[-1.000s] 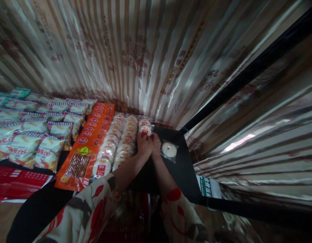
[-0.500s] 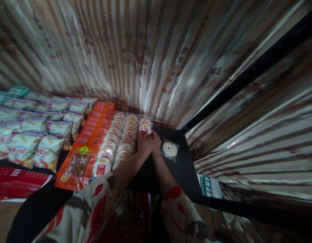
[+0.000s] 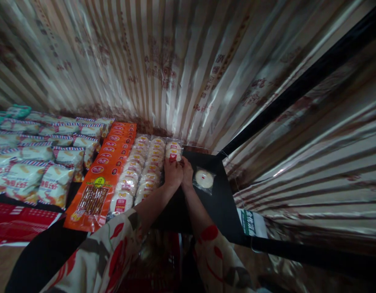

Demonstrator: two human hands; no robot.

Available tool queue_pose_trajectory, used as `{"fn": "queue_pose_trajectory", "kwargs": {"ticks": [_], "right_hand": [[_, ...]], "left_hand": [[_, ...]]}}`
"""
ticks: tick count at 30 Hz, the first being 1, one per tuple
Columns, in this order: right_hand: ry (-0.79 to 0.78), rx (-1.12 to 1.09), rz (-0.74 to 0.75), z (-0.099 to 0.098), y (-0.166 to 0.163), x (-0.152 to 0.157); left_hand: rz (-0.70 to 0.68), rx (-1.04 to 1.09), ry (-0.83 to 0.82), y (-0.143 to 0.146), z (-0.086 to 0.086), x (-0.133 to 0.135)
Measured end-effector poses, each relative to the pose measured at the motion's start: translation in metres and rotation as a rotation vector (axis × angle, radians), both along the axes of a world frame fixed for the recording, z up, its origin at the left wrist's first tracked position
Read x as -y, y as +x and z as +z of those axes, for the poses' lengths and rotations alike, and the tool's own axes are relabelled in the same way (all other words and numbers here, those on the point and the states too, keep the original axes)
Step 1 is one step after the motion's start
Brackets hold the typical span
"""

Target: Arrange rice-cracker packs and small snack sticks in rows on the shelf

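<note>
My left hand (image 3: pixel 173 173) and my right hand (image 3: pixel 187 174) are side by side on the black shelf (image 3: pixel 220 203). Both have their fingers closed on a clear-wrapped white round cake packet (image 3: pixel 173 154) at the near end of a short row of such packets. A single loose packet of the same cake (image 3: pixel 204 179) lies just to the right of my right hand. Two longer rows of these cake packets (image 3: pixel 139 171) run to the left of my hands.
Orange snack packets (image 3: pixel 105 171) lie in an overlapping row left of the cakes. White snack bags with striped tops (image 3: pixel 38 158) fill the far left. A striped shiny curtain (image 3: pixel 181 73) hangs behind. A black post (image 3: pixel 300 81) rises at the shelf's right corner. Red paper (image 3: pixel 20 221) lies bottom left.
Both hands stay on the same cake packet with only slight finger movement. The view has shifted a little.
</note>
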State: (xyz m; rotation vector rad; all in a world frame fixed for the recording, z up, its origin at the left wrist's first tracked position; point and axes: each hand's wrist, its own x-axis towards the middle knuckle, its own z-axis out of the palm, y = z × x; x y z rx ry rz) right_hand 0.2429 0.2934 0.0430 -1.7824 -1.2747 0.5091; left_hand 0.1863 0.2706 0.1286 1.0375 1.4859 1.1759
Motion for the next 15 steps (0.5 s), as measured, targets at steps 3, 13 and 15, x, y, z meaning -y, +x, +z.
{"fn": "queue_pose_trajectory", "kwargs": {"ticks": [3,13,15], "right_hand": [[-0.003,-0.009,0.01,0.0,0.001,0.001],[0.066,0.009,-0.019,0.002,0.0,0.014],[0.073,-0.009,-0.015,0.002,0.0,0.021]], "left_hand": [[0.051,0.079,-0.018,0.006,-0.003,-0.001],[0.041,-0.102,0.026,0.028,-0.011,0.009],[-0.061,-0.212,0.049,0.027,-0.011,0.015]]}}
